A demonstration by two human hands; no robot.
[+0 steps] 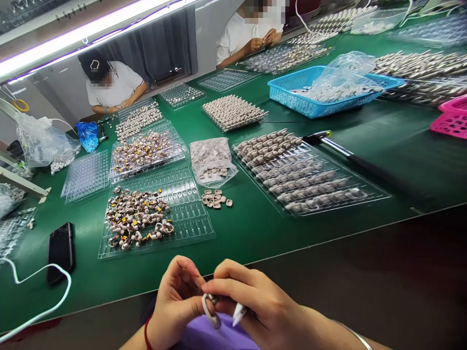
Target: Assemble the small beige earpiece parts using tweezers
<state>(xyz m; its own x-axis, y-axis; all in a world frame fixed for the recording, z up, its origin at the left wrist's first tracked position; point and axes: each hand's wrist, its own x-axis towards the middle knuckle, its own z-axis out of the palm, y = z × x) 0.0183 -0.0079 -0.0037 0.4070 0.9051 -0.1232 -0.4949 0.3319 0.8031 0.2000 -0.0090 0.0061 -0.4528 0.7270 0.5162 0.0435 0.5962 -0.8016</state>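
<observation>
My left hand (177, 301) and my right hand (255, 296) meet low in the view, in front of the table edge. Between their fingertips is a small grey, curved earphone part (211, 313), its hooked end hanging down. The right fingers also hold a white pointed piece (239, 314), which sticks out beneath them; its exact kind is unclear. Nearest on the table is a clear plastic tray (193, 214) with a heap of earphone parts (136, 218) showing wires and yellow bits. Beside it lie loose beige caps (217, 198) and a clear bag of caps (210, 153).
A black phone (61, 250) and a white cable (60, 299) lie left. Rows of grey parts fill a tray (310, 177) on the right, near a black-handled tool (368, 163). Behind are a blue basket (310, 104) and two people (116, 85) (237, 34) working.
</observation>
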